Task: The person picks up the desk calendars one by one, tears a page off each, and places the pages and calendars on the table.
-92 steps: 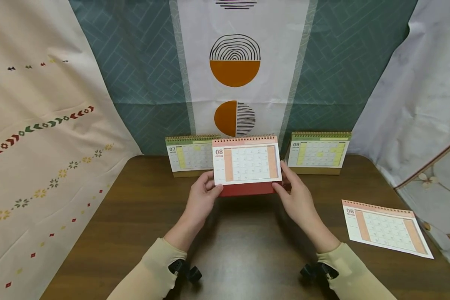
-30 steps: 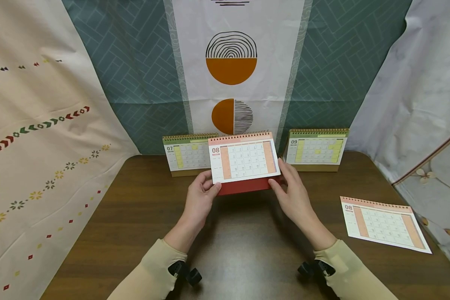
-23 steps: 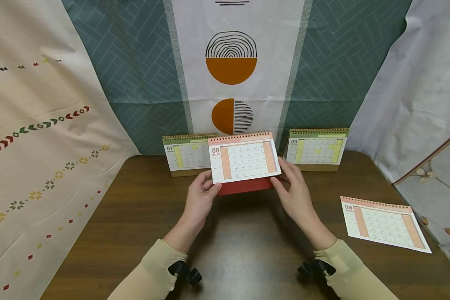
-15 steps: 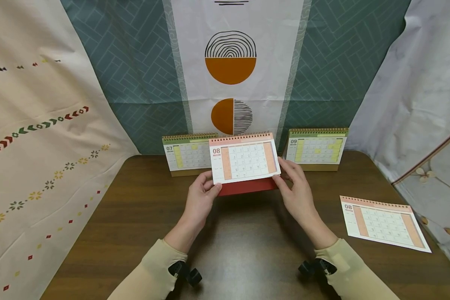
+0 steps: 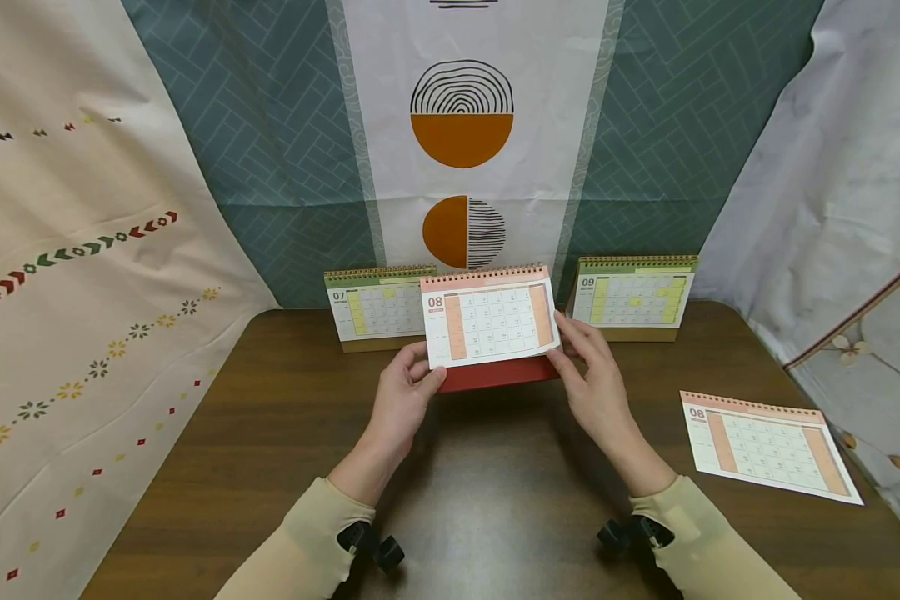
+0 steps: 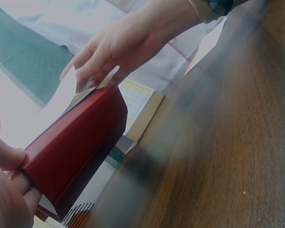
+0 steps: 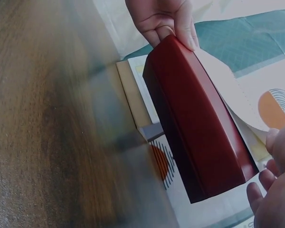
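Note:
A spiral-bound desk calendar (image 5: 495,321) with a pink "08" page and a red stand (image 6: 78,147) is held raised over the table, tilted slightly. My left hand (image 5: 400,402) grips its lower left corner, thumb in front and fingers behind the red board. At the lower right my right hand (image 5: 596,387) pinches the corner of the calendar page (image 7: 218,76). Both wrist views show that page curving away from the red stand. Beneath, the hollow underside of the stand faces the table.
Two green-topped desk calendars stand behind: "07" (image 5: 382,308) at left, partly covered, and "09" (image 5: 633,302) at right. A loose pink "08" sheet (image 5: 771,446) lies on the right of the brown wooden table (image 5: 270,467). Cloth curtains (image 5: 285,125) hang around the table.
My right thumb has shifted from the red stand up to the page's lower right corner. The calendar has tilted, its right side higher, and moved slightly. My left hand keeps its grip.

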Demonstrator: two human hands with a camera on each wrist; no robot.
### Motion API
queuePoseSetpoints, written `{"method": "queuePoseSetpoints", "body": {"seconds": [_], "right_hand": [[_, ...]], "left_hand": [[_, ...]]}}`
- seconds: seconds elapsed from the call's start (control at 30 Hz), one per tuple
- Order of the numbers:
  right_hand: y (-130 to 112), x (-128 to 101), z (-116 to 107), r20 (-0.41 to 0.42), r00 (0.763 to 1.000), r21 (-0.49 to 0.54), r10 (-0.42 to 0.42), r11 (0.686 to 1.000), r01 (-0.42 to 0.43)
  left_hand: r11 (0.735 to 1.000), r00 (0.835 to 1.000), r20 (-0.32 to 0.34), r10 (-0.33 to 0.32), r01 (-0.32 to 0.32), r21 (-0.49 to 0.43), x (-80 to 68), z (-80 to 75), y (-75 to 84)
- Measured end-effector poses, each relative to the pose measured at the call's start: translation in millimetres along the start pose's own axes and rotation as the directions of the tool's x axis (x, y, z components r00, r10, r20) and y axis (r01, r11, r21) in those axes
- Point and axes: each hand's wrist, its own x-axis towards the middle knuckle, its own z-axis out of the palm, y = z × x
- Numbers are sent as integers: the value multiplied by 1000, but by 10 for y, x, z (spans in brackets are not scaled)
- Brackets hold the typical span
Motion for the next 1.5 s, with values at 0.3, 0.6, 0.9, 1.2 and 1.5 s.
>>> {"method": "queuePoseSetpoints", "body": {"seconds": [0.3, 0.6, 0.9, 1.2, 1.5], "right_hand": [[8, 3, 1, -7, 1000, -12, -4, 1000, 4], [8, 6, -11, -17, 1000, -13, 9, 1000, -10], [9, 10, -16, -40, 998, -25, 50, 998, -51], [24, 12, -7, -79, 997, -28, 25, 999, -27], [40, 8, -3, -130, 991, -67, 22, 997, -30]], "left_hand": [[1000, 1000, 14, 6, -6, -15, -5, 0, -5], [1000, 1000, 16, 8, -8, -22, 1, 7, -9], [1000, 1000, 16, 9, -9, -12, 2, 17, -24], [1000, 999, 49, 11, -12, 21, -8, 15, -32], [998, 996, 84, 24, -28, 48, -13, 35, -56]]}}
